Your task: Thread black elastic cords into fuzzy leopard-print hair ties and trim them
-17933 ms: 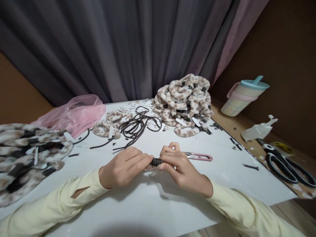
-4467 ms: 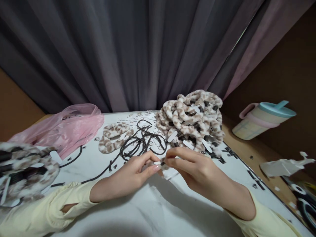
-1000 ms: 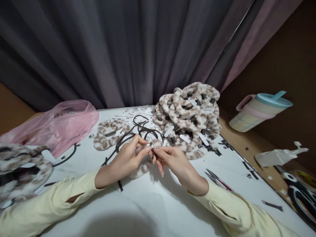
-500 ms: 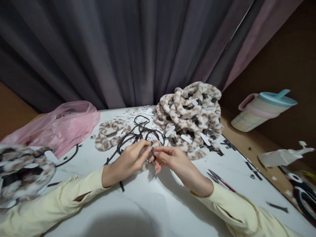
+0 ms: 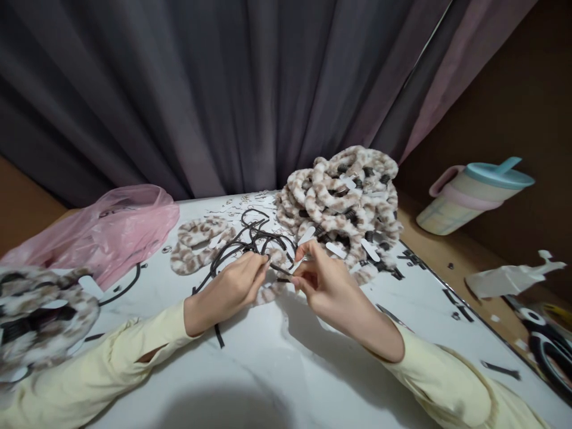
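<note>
My left hand (image 5: pixel 236 284) pinches a dark cord (image 5: pixel 280 269) above the middle of the white table. To its right, my right hand (image 5: pixel 326 285) has thumb and fingertips closed on the other end of the same short stretch of cord. A plush brown-and-white ring (image 5: pixel 268 293) lies under the hands, partly hidden by them. Just behind them is a loose tangle of dark cord (image 5: pixel 254 229). Another fuzzy spotted ring (image 5: pixel 201 241) rests flat to the left of the tangle.
A tall heap of plush rings (image 5: pixel 339 202) with white tags stands back right. More rings (image 5: pixel 49 322) and a pink plastic bag (image 5: pixel 129 220) lie left. Small scissors (image 5: pixel 393 316) sit by my right forearm. A tumbler (image 5: pixel 476 193) and larger scissors (image 5: pixel 547 351) are at right.
My right hand has moved right, away from my left, and the cord now stretches visibly between them. My right forearm now covers more of the small scissors.
</note>
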Demonstrator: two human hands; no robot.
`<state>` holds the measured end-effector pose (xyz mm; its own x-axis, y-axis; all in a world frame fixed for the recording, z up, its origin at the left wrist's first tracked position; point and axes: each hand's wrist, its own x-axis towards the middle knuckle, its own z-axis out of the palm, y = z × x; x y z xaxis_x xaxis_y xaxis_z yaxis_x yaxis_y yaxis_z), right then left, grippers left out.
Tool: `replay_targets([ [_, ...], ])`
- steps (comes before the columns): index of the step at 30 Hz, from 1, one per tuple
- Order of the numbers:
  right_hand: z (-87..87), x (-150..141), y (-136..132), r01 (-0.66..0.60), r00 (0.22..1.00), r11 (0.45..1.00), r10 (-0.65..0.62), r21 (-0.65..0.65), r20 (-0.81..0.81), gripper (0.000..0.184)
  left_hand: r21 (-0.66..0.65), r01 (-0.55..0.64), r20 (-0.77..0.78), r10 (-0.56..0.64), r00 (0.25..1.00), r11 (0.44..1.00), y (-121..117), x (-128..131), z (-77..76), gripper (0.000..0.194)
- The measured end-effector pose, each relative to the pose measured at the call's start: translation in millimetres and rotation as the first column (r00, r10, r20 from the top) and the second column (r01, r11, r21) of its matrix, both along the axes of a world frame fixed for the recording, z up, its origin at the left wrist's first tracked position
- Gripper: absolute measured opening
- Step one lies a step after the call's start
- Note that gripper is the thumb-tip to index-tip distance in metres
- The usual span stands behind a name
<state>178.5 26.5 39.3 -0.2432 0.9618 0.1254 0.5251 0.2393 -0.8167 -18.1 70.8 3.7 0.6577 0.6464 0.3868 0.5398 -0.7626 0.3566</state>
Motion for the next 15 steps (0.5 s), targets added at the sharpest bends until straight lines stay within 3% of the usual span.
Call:
replay_targets([
  [4,7.9,5,-2,-0.064,0.978,0.986,0.031,0.155,0.208,0.034,-0.087,0.049,0.002,-0.049,0.999,0.995,-2,1,7.2,0.016],
  [10,8.7,4,-6,-0.225,0.937,0.919,0.113,0.324,0.330,0.029,-0.146,0.155,-0.058,-0.165,0.985,0.977,-13,7,16.6,0.020],
  [15,5.5,6,2,-0.218,0.939,0.933,0.121,0.286,0.320,0.028,-0.202,0.240,-0.107,-0.266,0.958,0.949,-20,8,21.4,0.022],
])
